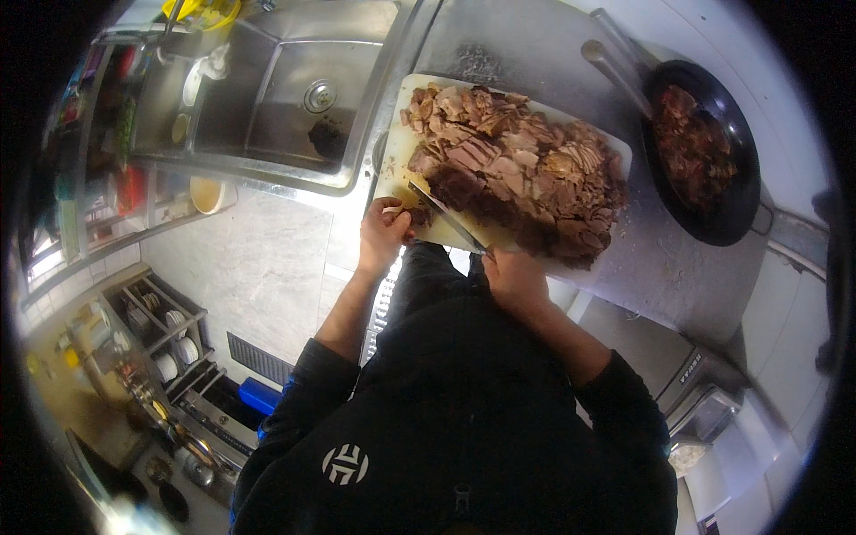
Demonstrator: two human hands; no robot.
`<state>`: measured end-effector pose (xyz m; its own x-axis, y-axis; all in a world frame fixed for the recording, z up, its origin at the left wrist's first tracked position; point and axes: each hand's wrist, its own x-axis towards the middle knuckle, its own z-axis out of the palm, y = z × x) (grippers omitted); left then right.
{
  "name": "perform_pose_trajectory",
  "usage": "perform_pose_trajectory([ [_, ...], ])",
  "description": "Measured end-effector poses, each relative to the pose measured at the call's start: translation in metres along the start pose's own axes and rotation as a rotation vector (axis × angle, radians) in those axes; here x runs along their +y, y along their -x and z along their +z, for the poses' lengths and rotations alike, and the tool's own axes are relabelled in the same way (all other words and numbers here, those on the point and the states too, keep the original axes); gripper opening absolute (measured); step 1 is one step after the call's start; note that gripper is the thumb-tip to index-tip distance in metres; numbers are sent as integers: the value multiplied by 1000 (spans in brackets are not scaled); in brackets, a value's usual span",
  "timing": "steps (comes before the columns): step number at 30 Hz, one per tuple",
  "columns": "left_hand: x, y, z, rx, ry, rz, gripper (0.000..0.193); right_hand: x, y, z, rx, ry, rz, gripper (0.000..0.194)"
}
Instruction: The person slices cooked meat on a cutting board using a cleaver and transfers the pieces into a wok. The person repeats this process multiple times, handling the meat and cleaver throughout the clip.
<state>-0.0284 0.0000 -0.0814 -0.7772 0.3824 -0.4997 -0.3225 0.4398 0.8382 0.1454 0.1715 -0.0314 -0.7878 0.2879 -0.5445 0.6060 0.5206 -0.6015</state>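
Observation:
My right hand (515, 277) grips the handle of a kitchen knife (447, 215), whose blade points up and left over the cutting board. At the board's near left, my left hand (384, 231) pinches a small dark piece of meat (420, 217) beside the blade. Much of the white cutting board (393, 175) lies under a broad heap of sliced cooked meat (521, 160). Along the heap's near side runs a darker, seemingly uncut chunk of meat (461, 188). The blade's tip is apart from that chunk or just touching it; I cannot tell which.
A stainless steel sink (301, 73) adjoins the board on the left. On the steel counter (659, 281) at right stands a black wok (747, 154) with more dark meat in it, its handle reaching up-left. A rack of stacked plates (177, 351) is at lower left.

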Motion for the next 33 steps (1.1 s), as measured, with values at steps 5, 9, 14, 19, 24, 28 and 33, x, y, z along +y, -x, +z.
perform_pose_trajectory([
  [5,-4,2,-6,134,-571,487,22,1,-1,1,27,25,-32,31],
  [9,-6,6,-5,122,-564,517,27,2,-1,3,25,55,-26,31],
  [14,-5,6,-6,41,-709,640,38,5,0,1,28,48,-12,31],
  [19,-8,0,-17,-70,-593,562,29,7,-4,1,11,78,-10,31],
  [24,-6,3,-27,-137,-321,354,22,11,-7,1,123,89,-3,30],
  [28,12,0,-36,-250,-294,205,22,14,3,-1,177,-41,-6,29],
  [33,39,-15,-36,-474,-193,128,25,7,31,12,337,-167,95,26],
])
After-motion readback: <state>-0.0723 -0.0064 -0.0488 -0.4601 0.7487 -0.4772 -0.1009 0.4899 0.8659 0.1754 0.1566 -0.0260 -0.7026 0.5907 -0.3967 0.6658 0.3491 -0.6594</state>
